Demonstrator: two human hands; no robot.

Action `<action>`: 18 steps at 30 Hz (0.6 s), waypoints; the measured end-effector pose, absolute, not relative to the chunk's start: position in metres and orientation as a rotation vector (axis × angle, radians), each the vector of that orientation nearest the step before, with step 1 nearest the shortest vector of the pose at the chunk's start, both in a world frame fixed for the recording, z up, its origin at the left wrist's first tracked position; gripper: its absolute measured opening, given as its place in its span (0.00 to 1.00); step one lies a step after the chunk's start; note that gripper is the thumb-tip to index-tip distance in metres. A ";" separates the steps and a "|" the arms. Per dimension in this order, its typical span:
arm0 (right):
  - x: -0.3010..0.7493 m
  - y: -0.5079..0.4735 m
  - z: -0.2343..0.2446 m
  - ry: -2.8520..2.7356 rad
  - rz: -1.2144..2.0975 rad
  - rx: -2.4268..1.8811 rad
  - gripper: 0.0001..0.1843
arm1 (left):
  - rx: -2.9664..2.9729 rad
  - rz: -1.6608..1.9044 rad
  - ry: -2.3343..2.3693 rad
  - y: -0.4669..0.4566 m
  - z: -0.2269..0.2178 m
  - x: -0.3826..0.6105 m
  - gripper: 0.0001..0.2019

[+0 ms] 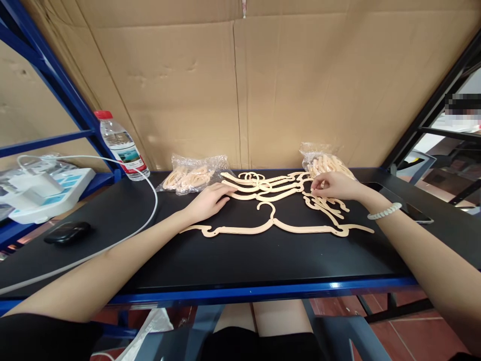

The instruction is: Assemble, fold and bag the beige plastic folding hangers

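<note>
Beige plastic clothes hangers lie on the black tabletop. One unfolded hanger (244, 230) stretches across the front, its hook pointing away from me. Behind it, several more hangers (278, 197) lie close together with their arms spread. My left hand (211, 202) rests at their left ends, fingers stretched out and touching the nearest tips. At the right, my right hand (332, 185) pinches a part at the top of a small heap of folded hangers (326, 204); its fingertips partly hide that part.
Clear bags of beige hangers stand at the back, one left (191, 175) and one right (325, 161). A water bottle (126, 150), white power strip (67, 193), black case (67, 233) and white cable (155, 200) are at left. A dark tablet-like device (408, 210) lies at right.
</note>
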State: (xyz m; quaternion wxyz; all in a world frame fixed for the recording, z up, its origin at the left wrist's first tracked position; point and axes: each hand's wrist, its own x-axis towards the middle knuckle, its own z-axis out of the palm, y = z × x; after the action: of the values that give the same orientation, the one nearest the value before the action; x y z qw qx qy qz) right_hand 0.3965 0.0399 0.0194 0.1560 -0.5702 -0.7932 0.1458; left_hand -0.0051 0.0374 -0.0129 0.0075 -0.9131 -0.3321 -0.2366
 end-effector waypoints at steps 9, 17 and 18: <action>0.401 0.032 0.036 -2.124 0.322 -1.456 0.16 | -2.865 -0.804 -0.987 0.041 -0.016 -0.003 0.14; 0.401 0.016 0.050 -1.732 0.378 -1.407 0.20 | -2.857 -0.865 -0.950 0.043 -0.015 0.001 0.12; 0.400 0.014 0.051 -1.661 0.443 -1.369 0.20 | -2.854 -0.876 -0.950 0.043 -0.015 0.001 0.11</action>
State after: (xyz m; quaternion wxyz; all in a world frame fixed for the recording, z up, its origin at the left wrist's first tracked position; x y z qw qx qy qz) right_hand 0.3997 0.0144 0.0507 0.4545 -0.5549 -0.6732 0.1797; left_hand 0.0009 0.0426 -0.0146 0.0042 -0.9110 -0.3031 -0.2797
